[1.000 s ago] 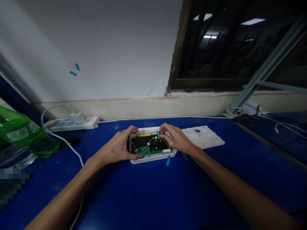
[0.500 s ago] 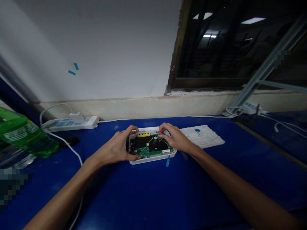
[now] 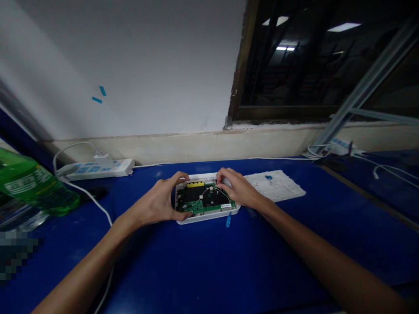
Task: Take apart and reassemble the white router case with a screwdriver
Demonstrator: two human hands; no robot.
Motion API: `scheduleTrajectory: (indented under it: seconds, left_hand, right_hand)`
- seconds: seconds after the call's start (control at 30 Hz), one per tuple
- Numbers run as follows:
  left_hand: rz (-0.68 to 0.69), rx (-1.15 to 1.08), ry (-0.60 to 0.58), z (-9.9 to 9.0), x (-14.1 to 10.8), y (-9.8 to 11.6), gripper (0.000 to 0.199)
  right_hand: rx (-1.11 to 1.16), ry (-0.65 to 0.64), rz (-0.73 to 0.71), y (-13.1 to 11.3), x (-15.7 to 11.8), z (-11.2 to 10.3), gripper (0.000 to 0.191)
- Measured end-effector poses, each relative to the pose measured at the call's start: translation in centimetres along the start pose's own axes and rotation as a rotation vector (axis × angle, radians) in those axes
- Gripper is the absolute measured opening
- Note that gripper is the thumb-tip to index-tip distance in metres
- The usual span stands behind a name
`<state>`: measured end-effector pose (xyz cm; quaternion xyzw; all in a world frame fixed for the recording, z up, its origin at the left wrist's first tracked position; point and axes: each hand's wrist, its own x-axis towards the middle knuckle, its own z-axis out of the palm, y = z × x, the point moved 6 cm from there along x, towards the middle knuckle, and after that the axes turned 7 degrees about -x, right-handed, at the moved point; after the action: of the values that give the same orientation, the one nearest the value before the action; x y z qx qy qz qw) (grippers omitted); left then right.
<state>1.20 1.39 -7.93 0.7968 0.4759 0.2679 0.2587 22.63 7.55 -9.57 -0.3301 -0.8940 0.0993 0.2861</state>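
Note:
A white plastic router casing (image 3: 209, 216) lies open on the blue table, with a green and black circuit board (image 3: 214, 199) inside. On the board are a yellow port block (image 3: 195, 184) and a thin white wire (image 3: 225, 192). My left hand (image 3: 157, 201) is wrapped round the casing's left end, thumb on the near side and fingers on the far side. At the board's far right corner, my right hand (image 3: 236, 187) has its fingertips pinched together; whatever is between them is too small to make out. A blue tab (image 3: 228, 220) lies by the casing's near right edge.
Right of the casing lies a white ribbed cover (image 3: 278, 185). A power strip (image 3: 126, 167) stands against the wall at left, its white cable (image 3: 94, 199) running across the table. The green bottle (image 3: 36, 183) is at far left. Metal framing (image 3: 340, 115) rises at right.

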Motion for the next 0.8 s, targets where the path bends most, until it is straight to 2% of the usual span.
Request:
scheduleTrajectory:
  seconds: [0.47, 0.8]
  left_hand:
    - [0.038, -0.015, -0.008, -0.39, -0.04, 0.85, 0.076]
    - [0.036, -0.003, -0.004, -0.59, -0.04, 0.64, 0.071]
  right_hand:
    - [-0.037, -0.009, -0.096, -0.72, 0.12, -0.07, 0.02]
    - [-0.013, 0.017, 0.039, -0.16, 0.2, 0.42, 0.017]
